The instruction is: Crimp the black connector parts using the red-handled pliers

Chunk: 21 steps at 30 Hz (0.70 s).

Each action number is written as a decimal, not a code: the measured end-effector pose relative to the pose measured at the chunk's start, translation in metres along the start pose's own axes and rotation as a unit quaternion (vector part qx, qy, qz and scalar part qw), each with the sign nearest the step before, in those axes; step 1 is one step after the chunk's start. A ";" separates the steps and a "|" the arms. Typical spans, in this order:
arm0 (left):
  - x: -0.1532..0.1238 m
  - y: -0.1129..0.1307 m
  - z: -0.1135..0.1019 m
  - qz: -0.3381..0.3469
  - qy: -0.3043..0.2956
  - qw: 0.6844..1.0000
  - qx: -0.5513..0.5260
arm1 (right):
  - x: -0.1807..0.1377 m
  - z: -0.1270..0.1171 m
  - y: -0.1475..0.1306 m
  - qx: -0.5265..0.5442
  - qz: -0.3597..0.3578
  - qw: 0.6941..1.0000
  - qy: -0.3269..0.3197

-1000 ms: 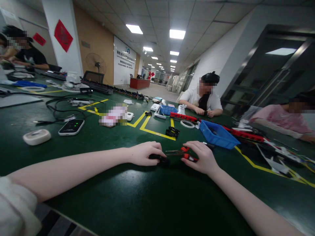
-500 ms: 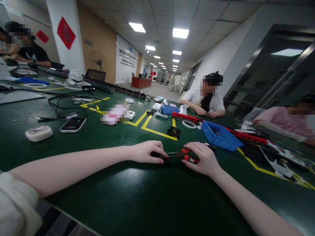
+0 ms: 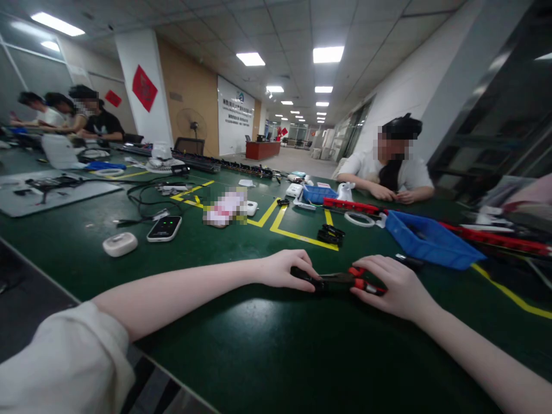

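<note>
In the middle of the view, my left hand (image 3: 290, 270) is closed on a small black part (image 3: 307, 276), which its fingers partly cover. Facing it, my right hand (image 3: 394, 284) grips red-handled pliers (image 3: 359, 280), its fingers wrapped round the handles. The pliers' jaws point left and reach the end of the black part; whether they clamp it is too small to tell. Beyond the hands, a cluster of small black parts (image 3: 330, 234) lies by the yellow tape.
A blue bin (image 3: 431, 238) stands to the right, near a white ring (image 3: 359, 219). On the left are a white case (image 3: 119, 244), a black-faced device (image 3: 164, 228), a phone (image 3: 224, 208) and black cables (image 3: 140, 198). A person (image 3: 390, 167) sits across the green table (image 3: 267, 351).
My view has turned left, so the whole scene sits further right. Both hands keep their grip, and the pliers still touch or nearly touch the black part.
</note>
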<state>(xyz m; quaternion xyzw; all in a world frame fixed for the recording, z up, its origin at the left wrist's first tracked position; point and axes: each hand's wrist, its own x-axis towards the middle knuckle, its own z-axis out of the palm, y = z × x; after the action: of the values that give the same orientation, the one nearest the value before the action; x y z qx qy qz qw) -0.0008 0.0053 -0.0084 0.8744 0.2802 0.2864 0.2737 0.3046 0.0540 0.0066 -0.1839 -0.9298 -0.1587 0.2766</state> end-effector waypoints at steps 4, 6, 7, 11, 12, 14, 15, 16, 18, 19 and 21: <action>0.001 0.001 -0.003 -0.009 0.006 1.000 0.011 | -0.001 0.003 0.004 0.002 -0.001 1.000 0.006; 0.001 0.002 -0.003 -0.016 0.009 1.000 0.010 | -0.001 0.002 0.004 0.009 0.008 1.000 0.001; 0.001 0.002 -0.003 -0.016 0.009 1.000 0.008 | -0.001 0.002 0.004 0.011 0.012 1.000 -0.002; 0.001 0.002 -0.004 -0.005 -0.001 1.000 0.004 | -0.002 0.000 0.001 0.005 0.013 1.000 0.000; 0.001 0.002 -0.004 -0.005 -0.005 1.000 0.005 | -0.002 0.000 0.001 0.004 0.014 1.000 0.003; 0.001 0.002 -0.004 -0.005 -0.008 1.000 0.009 | -0.003 0.000 0.000 0.001 0.019 1.000 0.009; 0.000 0.002 -0.004 -0.005 -0.007 1.000 0.011 | -0.003 0.000 0.000 -0.003 0.021 1.000 0.011; 0.000 0.003 -0.005 -0.005 -0.007 1.000 0.013 | -0.003 -0.001 0.000 -0.007 0.022 1.000 0.013; 0.000 0.005 -0.005 -0.002 -0.005 1.000 0.019 | -0.003 -0.001 -0.001 -0.015 0.019 1.000 0.016; 0.000 0.005 -0.005 0.000 -0.004 1.000 0.023 | -0.003 -0.001 -0.001 -0.019 0.015 1.000 0.018; 0.000 0.006 -0.005 0.015 -0.003 1.000 0.025 | -0.003 -0.001 -0.002 -0.026 0.002 0.999 0.023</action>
<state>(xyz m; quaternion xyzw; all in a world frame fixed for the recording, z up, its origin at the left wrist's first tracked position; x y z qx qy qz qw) -0.0025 0.0027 -0.0012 0.8861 0.2730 0.2804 0.2484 0.3068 0.0511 0.0055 -0.1896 -0.9183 -0.1867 0.2933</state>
